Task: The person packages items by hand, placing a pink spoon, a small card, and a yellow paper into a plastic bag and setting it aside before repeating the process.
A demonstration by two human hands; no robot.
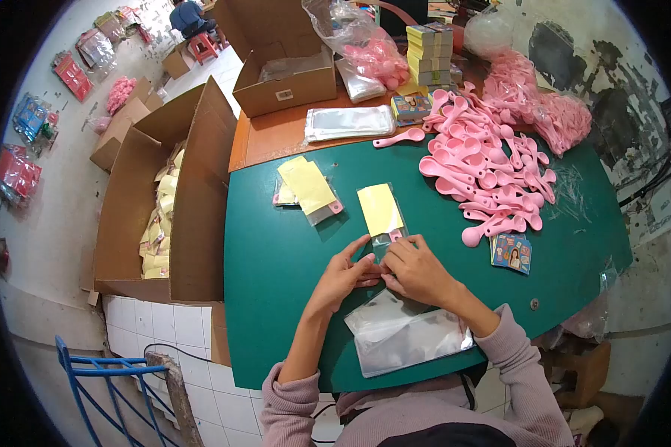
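Note:
A clear plastic bag (pixel 380 243) lies on the green table with a yellow card (pixel 380 208) inside. Part of a pink measuring spoon (pixel 395 235) shows near the bag's lower end. My left hand (pixel 343 274) holds the left side of that end, thumb and index finger bent around it. Pressed to the same end from the right, my right hand (pixel 416 270) has its fingers closed on the plastic and hides part of it. Below my hands are flat empty plastic bags (pixel 406 343). Filled bags with yellow cards (pixel 306 186) lie to the upper left.
A large pile of pink measuring spoons (pixel 484 160) covers the right side, with printed cards (pixel 511 253) below it. More clear bags (pixel 350 123) and card stacks (pixel 429 56) stand at the back. A cardboard box (pixel 190 223) of filled bags is at the left. Another person (pixel 190 18) sits far off.

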